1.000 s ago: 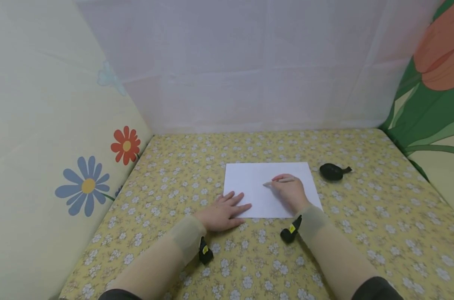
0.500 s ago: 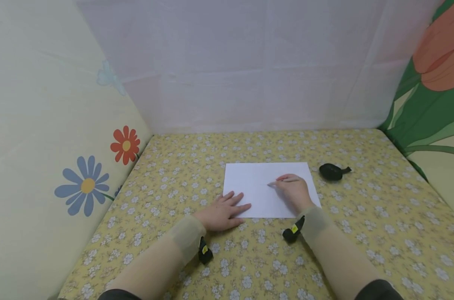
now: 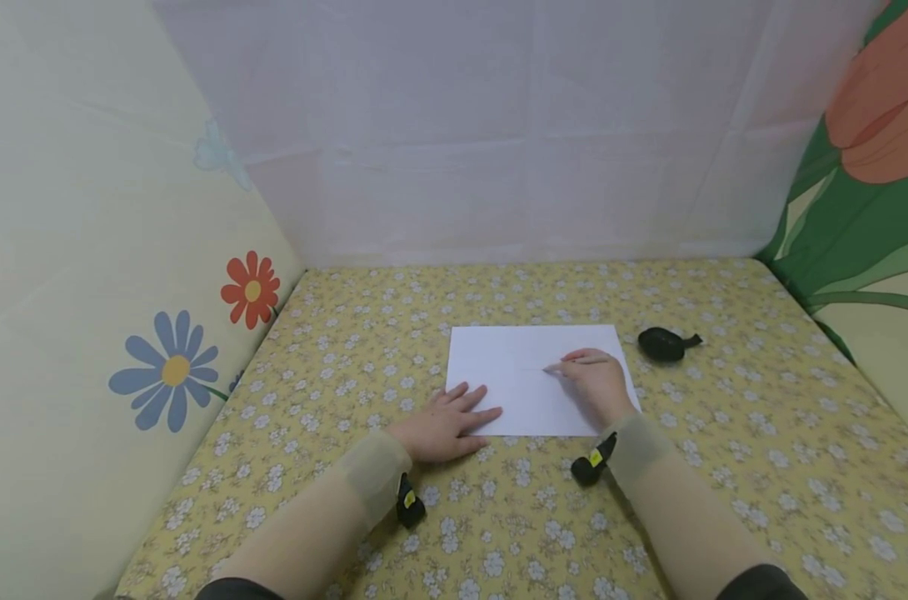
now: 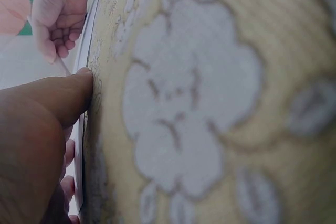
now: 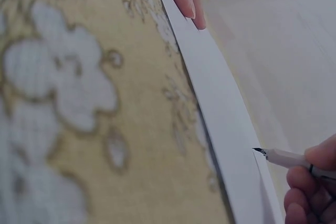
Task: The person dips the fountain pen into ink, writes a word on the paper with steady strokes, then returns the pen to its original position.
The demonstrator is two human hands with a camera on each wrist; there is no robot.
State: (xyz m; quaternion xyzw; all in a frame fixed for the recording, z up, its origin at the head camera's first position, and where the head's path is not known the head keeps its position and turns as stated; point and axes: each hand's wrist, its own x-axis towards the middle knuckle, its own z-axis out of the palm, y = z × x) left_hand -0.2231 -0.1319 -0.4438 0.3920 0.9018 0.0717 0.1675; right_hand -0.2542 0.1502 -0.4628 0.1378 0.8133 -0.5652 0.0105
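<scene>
A sheet of white paper point(image 3: 491, 350) lies flat on the table. My left hand point(image 3: 441, 427) rests with spread, straight fingers on its lower left corner, the thumb over the near edge. On the right part of the sheet, my right hand point(image 3: 600, 387) pinches a fountain pen point(image 5: 287, 159) between thumb and fingers. The pen is pale, with a dark pointed nib point(image 5: 258, 150) at the paper's surface in the right wrist view. A faint thin line point(image 3: 531, 369) runs on the sheet to the left of the nib.
A black oval object with a short stub point(image 3: 662, 344) lies right of the paper; its kind is unclear. The yellow flowered tablecloth point(image 3: 379, 333) covers the table. A pale sheet point(image 3: 454, 150) hangs at the back, with flower-printed walls at both sides.
My right hand has slid a little to the right with the pen, and a faint line shows on the paper behind the nib. The left hand has stayed in place.
</scene>
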